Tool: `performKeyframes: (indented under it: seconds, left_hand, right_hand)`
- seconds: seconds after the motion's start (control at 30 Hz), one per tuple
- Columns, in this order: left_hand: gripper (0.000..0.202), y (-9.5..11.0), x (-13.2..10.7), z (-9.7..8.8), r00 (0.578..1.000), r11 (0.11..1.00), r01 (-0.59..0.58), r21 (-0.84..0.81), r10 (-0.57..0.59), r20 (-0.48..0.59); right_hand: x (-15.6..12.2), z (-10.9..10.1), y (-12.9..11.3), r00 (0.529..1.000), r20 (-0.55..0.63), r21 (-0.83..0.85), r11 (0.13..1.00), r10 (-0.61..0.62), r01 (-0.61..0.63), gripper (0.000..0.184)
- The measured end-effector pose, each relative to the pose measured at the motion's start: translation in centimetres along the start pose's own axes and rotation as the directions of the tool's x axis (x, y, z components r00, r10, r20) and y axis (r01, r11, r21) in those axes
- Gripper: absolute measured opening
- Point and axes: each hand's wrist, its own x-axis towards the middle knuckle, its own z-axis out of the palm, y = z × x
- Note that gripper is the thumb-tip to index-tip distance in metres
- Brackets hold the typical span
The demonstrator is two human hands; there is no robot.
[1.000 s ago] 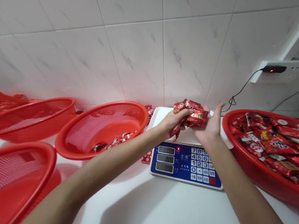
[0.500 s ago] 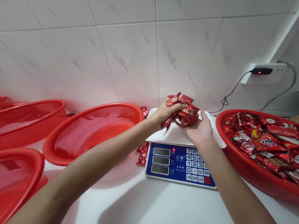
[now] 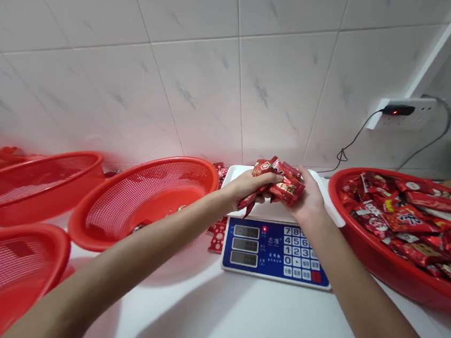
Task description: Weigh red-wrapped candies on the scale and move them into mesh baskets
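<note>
Several red wrapped snack packets (image 3: 288, 189) are bunched between my two hands, just above the white pan (image 3: 234, 176) of a digital scale (image 3: 277, 252). My left hand (image 3: 252, 187) is closed round the bunch from the left, its thumb across the top. On the other side, my right hand (image 3: 310, 200) cups the packets, with its fingers largely hidden beneath them. The blue scale panel below shows three small displays, a keypad and a lit red light.
On the right stands a red basin (image 3: 336, 223) heaped with wrapped snacks. A red mesh basket (image 3: 120, 195) at left holds a few small items; more red baskets (image 3: 60, 243) stand farther left. Patterned red packaging (image 3: 217, 235) lies beside the scale. A cord (image 3: 360, 132) runs to the wall socket.
Both hands have come down a little toward the scale pan, still with the bunch of packets between them. The view has shifted slightly.
</note>
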Motion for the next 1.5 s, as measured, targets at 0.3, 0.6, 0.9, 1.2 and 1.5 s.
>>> performKeyframes:
  seconds: [0.3,0.6,0.9,1.2,1.5]
  left_hand:
    - [0.028,-0.1,-0.8,1.7,1.000,0.982,-0.003,-0.189,0.004,0.007]
    - [0.029,-0.2,-0.7,1.1,0.994,0.969,0.067,-0.239,-0.045,0.097]
    - [0.032,-1.2,-0.8,0.3,0.984,0.991,0.023,-0.134,0.001,0.179]
    - [0.038,-0.4,-0.5,0.2,0.980,0.993,0.074,-0.091,-0.055,0.192]
    - [0.029,0.3,-0.3,0.2,0.998,1.000,-0.002,-0.003,0.002,0.069]
  right_hand:
    - [-0.8,0.1,-0.9,0.980,-0.013,0.011,0.980,-0.197,0.197,0.018]
    - [-0.5,-0.8,-2.0,0.958,0.242,-0.140,0.971,-0.157,0.194,0.041]
    - [0.2,-1.5,-1.5,0.966,0.229,-0.226,0.959,-0.118,0.170,0.049]
    - [0.7,-1.0,-1.3,0.980,0.141,-0.176,0.971,-0.140,0.164,0.035]
    - [-0.1,0.0,-1.3,0.997,0.063,-0.207,0.978,0.034,-0.020,0.056]
